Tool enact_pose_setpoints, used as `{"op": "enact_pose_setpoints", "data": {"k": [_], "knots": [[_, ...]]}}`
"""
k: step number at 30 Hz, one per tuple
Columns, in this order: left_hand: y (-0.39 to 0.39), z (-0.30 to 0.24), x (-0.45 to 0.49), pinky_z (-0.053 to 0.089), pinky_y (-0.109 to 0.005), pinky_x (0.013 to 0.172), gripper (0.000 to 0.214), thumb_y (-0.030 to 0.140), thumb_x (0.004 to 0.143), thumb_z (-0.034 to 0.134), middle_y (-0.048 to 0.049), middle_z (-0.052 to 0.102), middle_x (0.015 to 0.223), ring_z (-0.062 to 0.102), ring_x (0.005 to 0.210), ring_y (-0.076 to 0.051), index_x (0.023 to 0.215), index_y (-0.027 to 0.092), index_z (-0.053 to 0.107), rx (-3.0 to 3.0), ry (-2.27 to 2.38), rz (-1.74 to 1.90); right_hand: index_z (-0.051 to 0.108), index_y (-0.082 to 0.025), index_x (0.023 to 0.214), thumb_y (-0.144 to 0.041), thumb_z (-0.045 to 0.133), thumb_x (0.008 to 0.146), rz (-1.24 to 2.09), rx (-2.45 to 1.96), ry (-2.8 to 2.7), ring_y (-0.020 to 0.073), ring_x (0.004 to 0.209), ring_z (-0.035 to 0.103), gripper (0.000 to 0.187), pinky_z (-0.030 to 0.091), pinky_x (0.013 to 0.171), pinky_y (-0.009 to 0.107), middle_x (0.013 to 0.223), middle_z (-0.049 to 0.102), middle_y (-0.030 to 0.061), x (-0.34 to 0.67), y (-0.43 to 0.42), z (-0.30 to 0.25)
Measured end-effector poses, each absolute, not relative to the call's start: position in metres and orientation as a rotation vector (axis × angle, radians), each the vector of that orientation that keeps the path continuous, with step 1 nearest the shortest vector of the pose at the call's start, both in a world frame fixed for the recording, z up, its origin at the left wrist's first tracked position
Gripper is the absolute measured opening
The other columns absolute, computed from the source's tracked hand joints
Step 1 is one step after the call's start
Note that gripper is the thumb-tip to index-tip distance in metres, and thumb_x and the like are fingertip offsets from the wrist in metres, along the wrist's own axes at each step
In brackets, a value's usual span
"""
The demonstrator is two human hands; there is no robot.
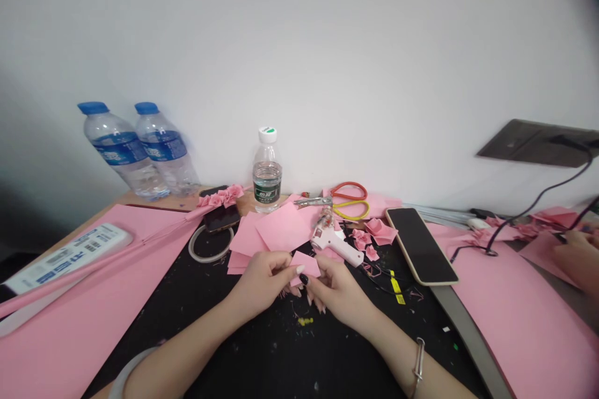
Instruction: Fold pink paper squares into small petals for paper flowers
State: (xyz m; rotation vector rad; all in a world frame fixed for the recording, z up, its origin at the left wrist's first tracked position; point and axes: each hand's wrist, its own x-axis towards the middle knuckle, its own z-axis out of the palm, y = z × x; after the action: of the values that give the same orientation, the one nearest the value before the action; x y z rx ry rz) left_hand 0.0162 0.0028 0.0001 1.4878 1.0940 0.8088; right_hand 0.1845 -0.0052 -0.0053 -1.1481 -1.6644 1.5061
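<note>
A small folded piece of pink paper [306, 263] is pinched between my two hands, above the black table surface [262, 349]. My left hand [264, 277] grips its left side, with the thumb on top. On the right side, my right hand [339, 290] holds it the same way, its thumb close to the left one. Most of the other fingertips are partly hidden under the paper. Just beyond my hands lie loose pink paper squares [283, 227] and a white hot glue gun [337, 246]. Folded pink paper flowers [381, 232] sit to the right of the glue gun.
Scissors [350, 210], a small water bottle [267, 168], a roll of tape [191, 249] and a phone [421, 246] surround the work. Two large bottles [163, 148] lean against the wall. Pink sheets [528, 305] flank both sides. Another person's hand [580, 255] is at far right.
</note>
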Motion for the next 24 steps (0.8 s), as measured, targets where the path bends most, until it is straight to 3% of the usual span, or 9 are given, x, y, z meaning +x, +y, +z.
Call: {"op": "enact_pose_setpoints", "data": {"k": [5,12,17,24], "knots": [[0.0029,-0.0009,0.0158,0.044,-0.021,0.048,0.026,0.032,0.079,0.052,0.0028,0.059,0.051,0.064,0.053,-0.016,0.058,0.018,0.048,1.439,1.061,0.801,0.041,-0.019,0.071,-0.047,0.039,0.088,1.477,-1.109,-1.585,0.006,0.033,0.044,0.033,0.03,0.033,0.017,0.054,0.053,-0.0051,0.186,-0.0046,-0.0082],[0.0032,0.0001,0.0191,0.051,-0.026,0.061,0.017,0.031,0.074,0.06,-0.0049,0.071,0.073,0.069,0.072,-0.021,0.074,0.014,0.06,1.271,0.965,0.68,0.038,-0.021,0.065,-0.054,0.039,0.086,1.299,-1.237,-1.602,0.0063,0.028,0.036,0.039,0.023,0.029,0.018,0.044,0.047,-0.006,0.1875,-0.0061,-0.0031],[0.0028,-0.0016,0.0188,0.053,-0.029,0.06,0.022,0.034,0.072,0.062,-0.009,0.073,0.075,0.07,0.069,-0.023,0.073,0.012,0.061,1.23,1.003,0.661,0.038,-0.022,0.063,-0.053,0.038,0.086,1.261,-1.243,-1.636,0.0074,0.028,0.035,0.039,0.023,0.03,0.019,0.043,0.046,-0.0056,0.1884,-0.0059,-0.0038],[0.004,0.001,0.0199,0.052,-0.025,0.065,0.034,0.042,0.075,0.059,-0.0074,0.071,0.085,0.068,0.078,-0.02,0.093,0.013,0.064,1.207,0.922,0.686,0.041,-0.02,0.061,-0.038,0.041,0.09,1.05,-1.195,-1.797,0.0099,0.042,0.041,0.034,0.033,0.042,0.021,0.048,0.045,-0.0042,0.1909,-0.004,-0.0041]]}}
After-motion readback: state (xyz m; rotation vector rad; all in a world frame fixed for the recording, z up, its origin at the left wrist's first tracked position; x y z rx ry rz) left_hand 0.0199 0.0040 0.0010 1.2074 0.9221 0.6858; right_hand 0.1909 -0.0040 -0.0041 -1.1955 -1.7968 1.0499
